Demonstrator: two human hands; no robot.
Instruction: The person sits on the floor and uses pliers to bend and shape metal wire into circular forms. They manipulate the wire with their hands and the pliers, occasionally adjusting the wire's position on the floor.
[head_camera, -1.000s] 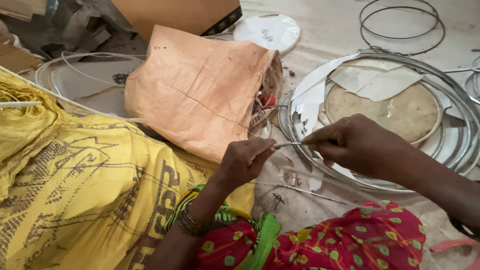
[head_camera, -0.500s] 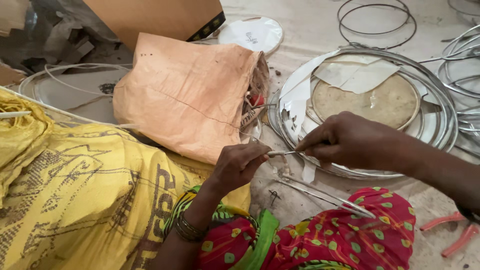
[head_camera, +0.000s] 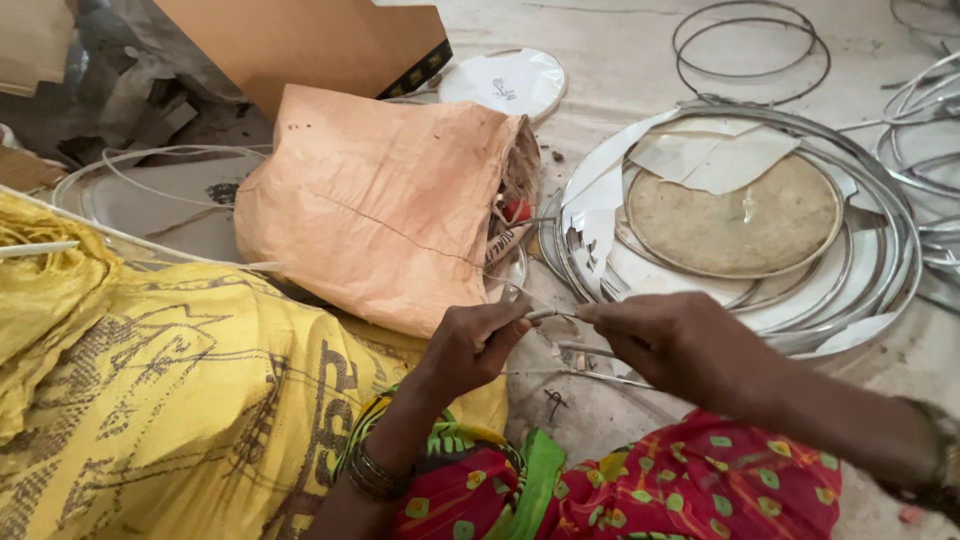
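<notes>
My left hand (head_camera: 478, 343) and my right hand (head_camera: 668, 343) meet in front of me, each pinching an end of a short thin grey wire piece (head_camera: 552, 314). The fingertips of both hands are closed on it, nearly touching. Just behind the hands lies an orange paper sack (head_camera: 385, 205) on its side, its open mouth showing tangled wires and something red. Bangles circle my left wrist. More thin wire strands (head_camera: 590, 352) lie on the floor under my hands.
A stack of flat metal rings and round discs (head_camera: 740, 215) sits at the right. Loose wire hoops (head_camera: 750, 40) lie farther back. A yellow woven sack (head_camera: 150, 390) covers the left. A brown cardboard box (head_camera: 300, 40) and a white round disc (head_camera: 505, 80) are behind.
Both hands have stayed together on the wire piece. The view has shifted, so the hands and sack sit slightly lower and more to the right in the frame.
</notes>
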